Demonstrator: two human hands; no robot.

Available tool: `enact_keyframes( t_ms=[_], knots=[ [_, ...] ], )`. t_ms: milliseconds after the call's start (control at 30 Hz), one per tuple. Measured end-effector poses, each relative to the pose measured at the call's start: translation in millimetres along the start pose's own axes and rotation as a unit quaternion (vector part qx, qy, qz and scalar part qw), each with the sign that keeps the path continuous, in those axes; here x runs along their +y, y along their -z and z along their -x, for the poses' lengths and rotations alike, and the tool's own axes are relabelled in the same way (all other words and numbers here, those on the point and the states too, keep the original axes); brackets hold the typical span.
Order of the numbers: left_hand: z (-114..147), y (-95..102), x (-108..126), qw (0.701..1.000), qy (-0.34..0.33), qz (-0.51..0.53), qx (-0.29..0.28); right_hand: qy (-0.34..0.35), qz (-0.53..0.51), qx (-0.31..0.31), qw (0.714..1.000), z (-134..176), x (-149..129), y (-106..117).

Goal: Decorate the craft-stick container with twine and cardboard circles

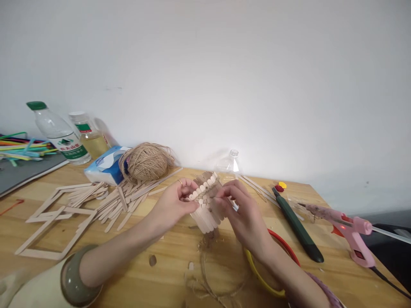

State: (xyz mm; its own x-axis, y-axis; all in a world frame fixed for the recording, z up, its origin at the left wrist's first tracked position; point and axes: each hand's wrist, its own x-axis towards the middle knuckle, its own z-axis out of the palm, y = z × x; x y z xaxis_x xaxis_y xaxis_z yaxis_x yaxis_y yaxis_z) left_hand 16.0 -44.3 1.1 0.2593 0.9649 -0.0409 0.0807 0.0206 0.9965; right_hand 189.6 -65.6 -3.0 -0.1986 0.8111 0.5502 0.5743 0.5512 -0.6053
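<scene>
A small model made of craft sticks (205,217), with rows of rounded stick ends, is over the middle of the table. My left hand (180,199) grips its left edge between thumb and fingers. At its right side my right hand (239,205) has its fingertips pinched together close to the model's surface; whatever is between them is too small to make out. Bits of twine show along the rows of sticks. Below the model, loops of twine (208,286) lie on the wood.
Left on the table (135,252) are stick frames (41,254), loose craft sticks (118,203), a twine ball (146,162), a tissue pack (107,164) and bottles (72,147). To the right are a green cutter-like tool (298,226), a pink glue gun (353,231) and a red-yellow ring (261,276).
</scene>
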Motion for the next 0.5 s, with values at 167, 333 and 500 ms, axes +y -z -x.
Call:
enact_keyframes(
  t_ms=[167,333,500],
  knots=[
    [-4.3,3.0,-9.7,0.979,-0.096,-0.166,0.072,0.028,0.026,0.037,0.999,10.0,-0.2,13.3],
    [-1.2,4.4,-21.1,0.843,-0.277,-0.457,0.060,0.177,0.136,0.024,0.974,32.6,3.8,18.5],
    [2.3,1.9,-24.0,0.822,-0.314,-0.474,-0.011,0.214,0.185,0.017,0.959,51.3,2.3,21.9]
  ],
)
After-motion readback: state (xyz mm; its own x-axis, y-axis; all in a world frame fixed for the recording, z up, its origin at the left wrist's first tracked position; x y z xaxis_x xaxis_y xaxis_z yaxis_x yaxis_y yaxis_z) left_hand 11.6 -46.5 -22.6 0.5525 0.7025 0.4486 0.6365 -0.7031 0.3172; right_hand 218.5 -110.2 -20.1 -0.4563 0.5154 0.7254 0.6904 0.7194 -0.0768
